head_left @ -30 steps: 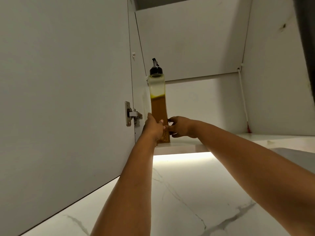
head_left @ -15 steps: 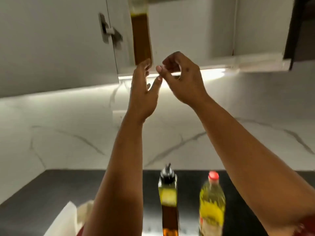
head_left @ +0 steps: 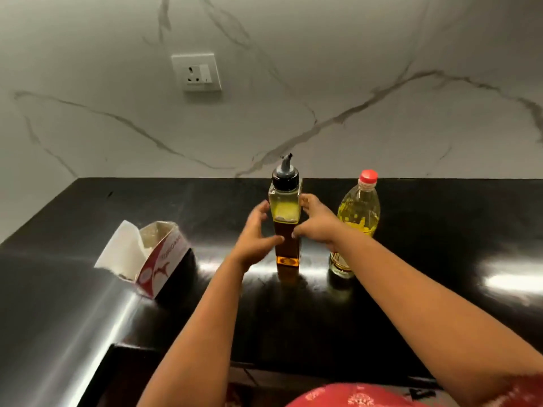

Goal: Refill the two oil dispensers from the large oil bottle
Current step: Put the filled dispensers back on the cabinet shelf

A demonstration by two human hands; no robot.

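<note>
Both hands bracket the oil dispenser (head_left: 286,221) on my feed: my left hand (head_left: 256,235) sits on its left side with the fingers spread and only lightly bent, thumb tip against the amber lower body, while my right hand (head_left: 316,223) mirrors it on the other side, fingers reaching behind the glass and thumb touching the front edge. Neither grip looks closed round the bottle; I read both as wide and loose, touching rather than clamping, though the far fingers are hidden behind the glass.

That dispenser stands upright on the black table (head_left: 440,236), near the back, its black cap and grey spout on top. I see dark amber oil in the lower part and a paler yellow band above it.

Just to its right, apart from it, stands the large oil bottle (head_left: 357,221), upright, red cap on, yellow oil inside; my right forearm crosses in front of its lower half.

Well to the left lies an open red and white carton (head_left: 158,259) with white paper (head_left: 123,248) sticking out of it. On the marble wall (head_left: 382,54) behind sits a white socket plate (head_left: 197,71).
</note>
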